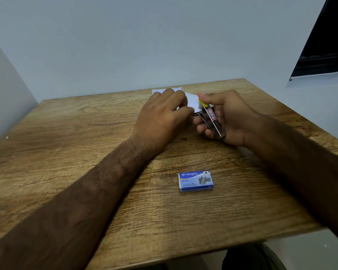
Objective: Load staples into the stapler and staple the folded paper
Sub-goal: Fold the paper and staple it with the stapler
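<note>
Table's (82, 182) far half: left hand (160, 115) pinches stapler (213, 121) that right hand (233, 117) grips.

Both forearms reach forward; right hand (229, 118) grips the stapler (212, 117), thumb on top; left hand (163, 114) fingertips pinch its front end

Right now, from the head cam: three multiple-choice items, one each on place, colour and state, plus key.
1. Where is the staple box?
A. on the table, nearer the person than both hands
B. on the floor
C. held in the air
2. What colour is the box?
A. red
B. blue
C. green
3. Which hand grips the stapler?
A. left
B. right
C. neither
Key: 1 A, it lies alone on the wood, on the near side of the hands. 2 B, its faces are blue with white print. 3 B, the right hand curls round it while the left hand pinches its front end.
</note>
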A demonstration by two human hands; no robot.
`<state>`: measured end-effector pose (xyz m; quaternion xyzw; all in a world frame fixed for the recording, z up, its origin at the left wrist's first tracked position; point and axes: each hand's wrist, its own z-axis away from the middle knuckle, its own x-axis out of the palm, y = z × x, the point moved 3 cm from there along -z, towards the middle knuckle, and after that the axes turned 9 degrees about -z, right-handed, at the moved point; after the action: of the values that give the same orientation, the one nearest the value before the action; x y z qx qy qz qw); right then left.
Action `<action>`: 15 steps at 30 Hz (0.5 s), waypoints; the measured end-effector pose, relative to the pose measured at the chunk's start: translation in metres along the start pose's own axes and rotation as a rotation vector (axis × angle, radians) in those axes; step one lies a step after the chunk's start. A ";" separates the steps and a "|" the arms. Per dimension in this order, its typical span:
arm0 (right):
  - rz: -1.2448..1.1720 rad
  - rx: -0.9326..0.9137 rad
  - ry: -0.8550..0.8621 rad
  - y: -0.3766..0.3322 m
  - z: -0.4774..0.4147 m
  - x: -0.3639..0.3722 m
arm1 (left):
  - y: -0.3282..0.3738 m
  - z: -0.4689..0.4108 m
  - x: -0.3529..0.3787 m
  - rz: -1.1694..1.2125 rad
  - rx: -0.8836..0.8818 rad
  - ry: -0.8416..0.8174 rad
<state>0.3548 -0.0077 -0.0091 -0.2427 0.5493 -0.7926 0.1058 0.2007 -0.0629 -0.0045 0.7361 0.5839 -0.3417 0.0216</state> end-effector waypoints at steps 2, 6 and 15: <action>-0.008 0.005 -0.009 -0.001 0.000 -0.002 | 0.000 0.000 0.000 0.013 -0.014 -0.016; -0.010 0.066 -0.043 -0.001 0.002 -0.003 | -0.003 0.001 0.000 0.029 -0.039 -0.025; 0.037 0.165 -0.114 0.000 0.010 -0.005 | -0.006 0.003 0.001 0.052 -0.103 -0.068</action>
<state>0.3642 -0.0131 -0.0076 -0.2674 0.4796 -0.8180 0.1711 0.1941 -0.0611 -0.0051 0.7371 0.5801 -0.3354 0.0880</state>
